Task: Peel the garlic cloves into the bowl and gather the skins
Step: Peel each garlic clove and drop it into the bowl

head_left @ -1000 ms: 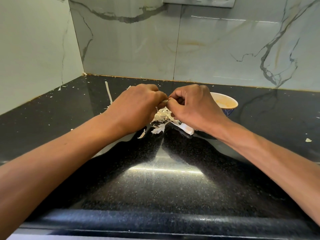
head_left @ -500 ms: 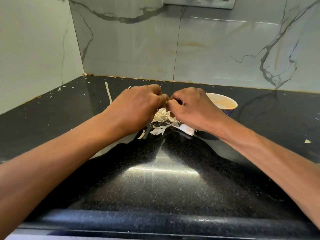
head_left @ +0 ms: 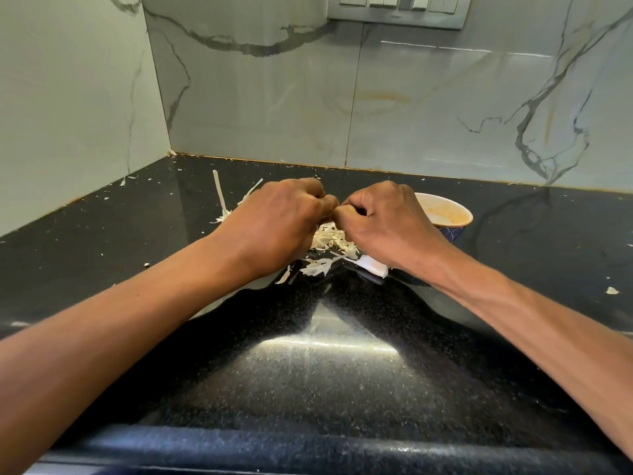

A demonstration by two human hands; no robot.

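Pinching something too hidden to make out, presumably a garlic clove, your left hand (head_left: 274, 222) and right hand (head_left: 387, 224) meet thumb to thumb above the pile of skins (head_left: 329, 240). All your fingers are curled in tight, the tips pressed together where the hands touch. The skins lie heaped on the black countertop (head_left: 325, 371) directly below your hands, with a few torn strips spilling toward you. Beside your right hand and just behind it stands the bowl (head_left: 448, 214), its pale inside smeared with orange. A long pale stalk (head_left: 219, 195) lies behind your left hand. One stray flake (head_left: 612, 290) sits well apart at far right. Grey-veined marble (head_left: 274, 97) backs the corner.
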